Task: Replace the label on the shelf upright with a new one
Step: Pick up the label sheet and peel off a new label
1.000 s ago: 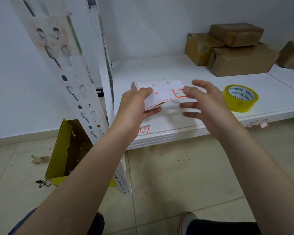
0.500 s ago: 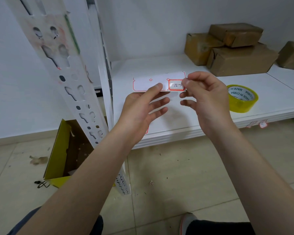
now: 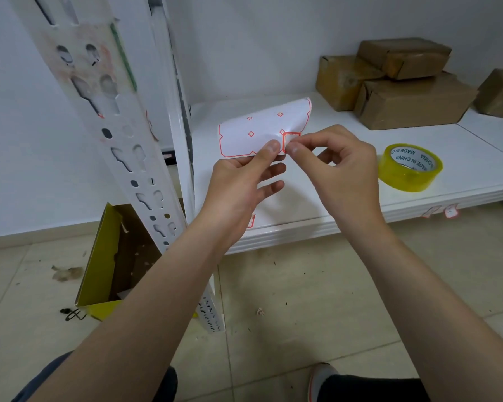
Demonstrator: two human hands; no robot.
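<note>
A white label sheet (image 3: 262, 129) with red-orange outlines is held up over the shelf. My left hand (image 3: 244, 184) pinches its lower edge between thumb and fingers. My right hand (image 3: 340, 169) pinches the one red-bordered label (image 3: 290, 138) at the sheet's lower right corner with thumb and forefinger. The white perforated shelf upright (image 3: 114, 134) slants down at the left, with smudged residue and torn label scraps on its upper part.
A roll of yellow tape (image 3: 410, 166) lies on the white shelf board (image 3: 462, 158) to the right. Brown cardboard boxes (image 3: 401, 91) stand at the back. A yellow open carton (image 3: 105, 265) sits on the tiled floor behind the upright. Small labels (image 3: 450, 211) stick to the shelf's front edge.
The sheet has tilted up so that its face shows. My left thumb has shifted to the lower edge, and my right fingers have closed on the corner label.
</note>
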